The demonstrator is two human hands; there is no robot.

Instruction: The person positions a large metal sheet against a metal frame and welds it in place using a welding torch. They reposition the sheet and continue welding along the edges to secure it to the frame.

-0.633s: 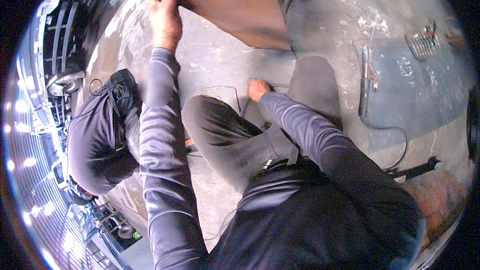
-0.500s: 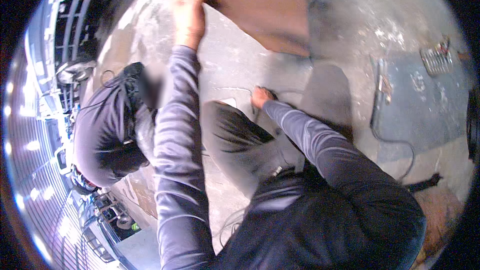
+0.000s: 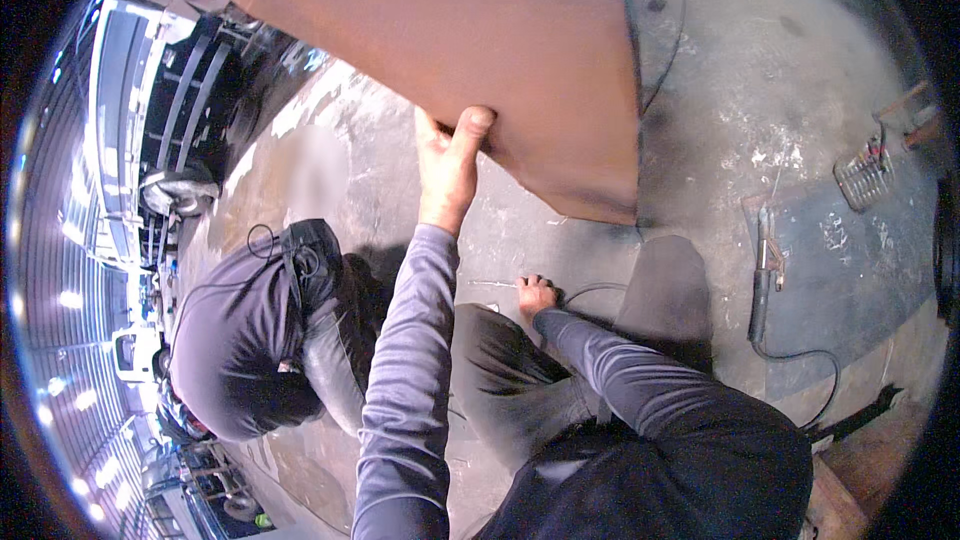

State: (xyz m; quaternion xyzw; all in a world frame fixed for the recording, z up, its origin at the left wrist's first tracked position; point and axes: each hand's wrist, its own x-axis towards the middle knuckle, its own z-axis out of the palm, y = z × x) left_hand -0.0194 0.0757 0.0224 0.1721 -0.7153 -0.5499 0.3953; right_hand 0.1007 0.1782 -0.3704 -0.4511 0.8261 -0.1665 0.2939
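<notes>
At the top, a large flat brown sheet panel (image 3: 470, 30) is held raised, its lower edge slanting down to a corner above my knees. My left hand (image 3: 452, 165) grips that edge, thumb on the near face and fingers behind it, out of sight. Low between my knees, my right hand (image 3: 537, 297) is closed around a cabled tool, its body mostly hidden by the fist. From the left of that fist a thin pale rod (image 3: 492, 284) sticks out, and a dark cable (image 3: 595, 287) runs off to the right.
A co-worker in a dark jacket (image 3: 240, 340) crouches close on my left. A black-handled cabled tool (image 3: 760, 290) lies on a grey metal sheet (image 3: 850, 280) at right, near a small wire basket (image 3: 865, 180). Vehicles (image 3: 180, 90) stand at far left. The concrete floor (image 3: 740, 50) is stained.
My view has shifted, so the panel and both hands sit lower in the picture and more of the panel shows. Both hands keep their grips.
</notes>
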